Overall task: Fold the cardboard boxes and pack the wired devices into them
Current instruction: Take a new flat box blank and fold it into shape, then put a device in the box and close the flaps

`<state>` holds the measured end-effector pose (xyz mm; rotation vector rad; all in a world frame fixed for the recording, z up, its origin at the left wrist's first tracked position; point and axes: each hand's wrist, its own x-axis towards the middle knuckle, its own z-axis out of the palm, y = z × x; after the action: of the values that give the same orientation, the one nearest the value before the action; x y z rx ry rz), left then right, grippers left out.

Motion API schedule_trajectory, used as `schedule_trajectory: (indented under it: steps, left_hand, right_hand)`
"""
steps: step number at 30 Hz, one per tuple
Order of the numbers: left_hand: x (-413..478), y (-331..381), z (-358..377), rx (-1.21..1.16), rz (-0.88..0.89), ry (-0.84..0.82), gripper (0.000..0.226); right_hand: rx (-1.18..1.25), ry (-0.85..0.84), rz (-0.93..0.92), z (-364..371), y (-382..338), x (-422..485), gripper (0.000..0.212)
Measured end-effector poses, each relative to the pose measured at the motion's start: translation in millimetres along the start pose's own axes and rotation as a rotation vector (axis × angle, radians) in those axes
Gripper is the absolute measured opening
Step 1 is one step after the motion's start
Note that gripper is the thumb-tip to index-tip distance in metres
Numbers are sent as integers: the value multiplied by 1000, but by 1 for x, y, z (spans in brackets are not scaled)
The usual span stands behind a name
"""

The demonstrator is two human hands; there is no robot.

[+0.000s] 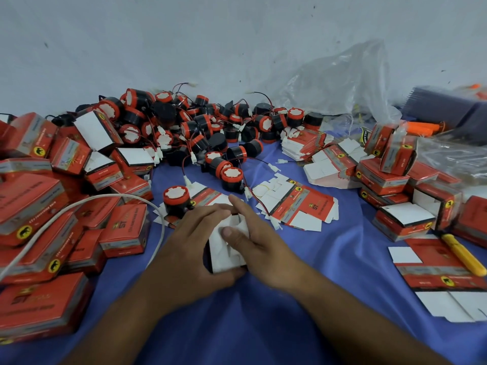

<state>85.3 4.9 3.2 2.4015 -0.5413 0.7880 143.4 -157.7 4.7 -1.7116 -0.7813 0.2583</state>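
A small cardboard box (228,256) with its white flaps upward sits on the blue cloth between both hands. My left hand (189,248) grips it from the left, fingers curled over its far edge and thumb under its near side. My right hand (253,238) presses on the white flaps, thumb on top and forefinger stretched along the far edge. A pile of red-and-black wired devices (200,127) lies behind, one device (176,200) just beyond my left hand. Flat unfolded boxes (295,206) lie right of the hands.
Folded red boxes are heaped at the left (52,212) and stacked at the right (405,196). A white cable (79,206) arcs over the left heap. A yellow cutter (463,255) lies on flat cartons at the right. A clear plastic bag (342,83) leans on the wall.
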Motion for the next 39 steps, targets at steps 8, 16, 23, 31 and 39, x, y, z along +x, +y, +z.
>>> schedule_trajectory:
  steps: [8, 16, 23, 31, 39]
  left_hand:
    - [0, 0, 5, 101, 89, 47, 70]
    - [-1, 0, 2, 80, 6, 106, 75]
    - [0, -3, 1, -13, -44, -90, 98]
    - [0, -17, -3, 403, 23, -137, 70]
    - [2, -6, 9, 385, -162, -34, 58]
  right_hand:
    - [-32, -77, -48, 8, 1, -4, 60]
    - [337, -29, 156, -10, 0, 3, 68]
    - [-155, -13, -35, -29, -15, 2, 67]
    - [-1119, -106, -490, -34, -5, -4, 67]
    - [-1242, 73, 56, -9, -13, 0, 42]
